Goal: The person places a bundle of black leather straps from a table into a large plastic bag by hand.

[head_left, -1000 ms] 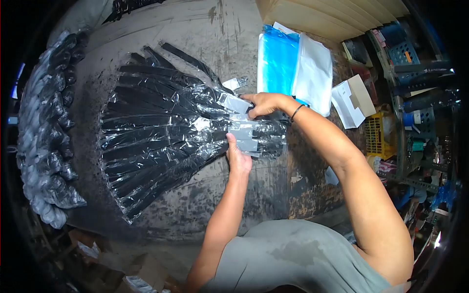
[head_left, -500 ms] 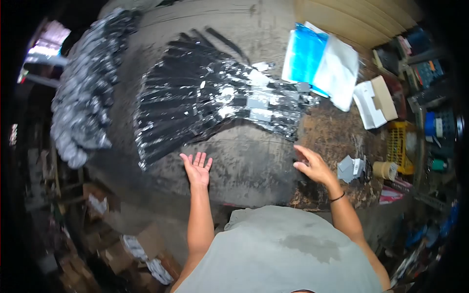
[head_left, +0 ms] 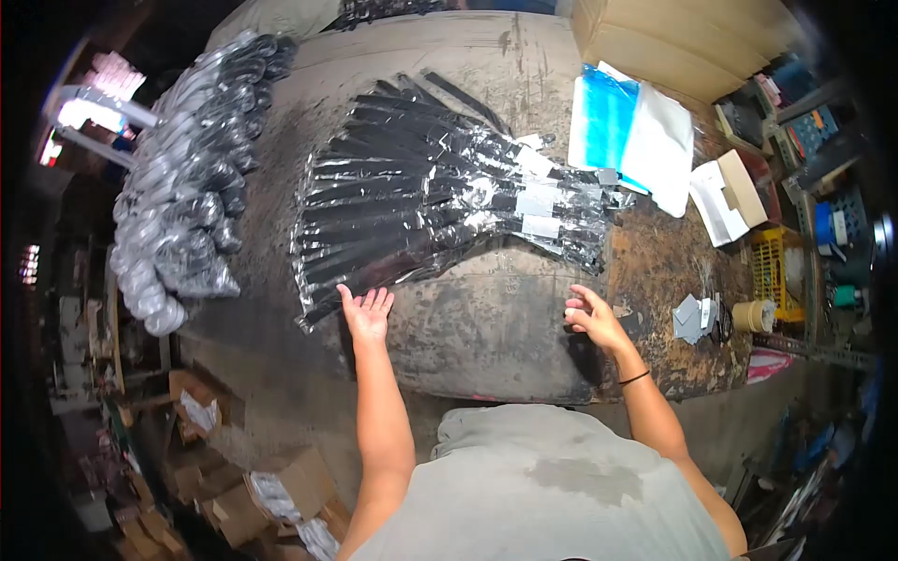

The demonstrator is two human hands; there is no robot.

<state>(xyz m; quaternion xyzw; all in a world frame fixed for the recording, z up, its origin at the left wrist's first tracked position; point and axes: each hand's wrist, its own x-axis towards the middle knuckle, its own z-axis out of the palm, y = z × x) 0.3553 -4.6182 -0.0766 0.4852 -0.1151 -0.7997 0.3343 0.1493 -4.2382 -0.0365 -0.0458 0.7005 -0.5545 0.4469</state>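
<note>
A fan of long black strips in clear plastic sleeves (head_left: 393, 187) lies on the worktable, its narrow end to the right. Grey cards or labels (head_left: 536, 200) sit across that narrow end. My left hand (head_left: 367, 316) is palm up with fingers spread, its fingertips right at the near lower edge of the fan. Nothing lies in it. My right hand (head_left: 596, 320), a dark band on its wrist, is held over the table just below the narrow end. Its fingers are loosely bent and apart, with nothing visible in them.
A heap of plastic-wrapped rolled goods (head_left: 187, 187) lines the table's left side. Blue and clear plastic bags (head_left: 608, 122), an open white box (head_left: 725, 201), grey cards (head_left: 694, 320), a tape roll (head_left: 753, 316) and a yellow basket (head_left: 772, 271) are at right. Cardboard boxes (head_left: 281, 486) stand below left.
The view has shifted, so the table's contents appear farther right. My left hand has moved left along the fan's near edge. The fingers of my right hand have curled a little more.
</note>
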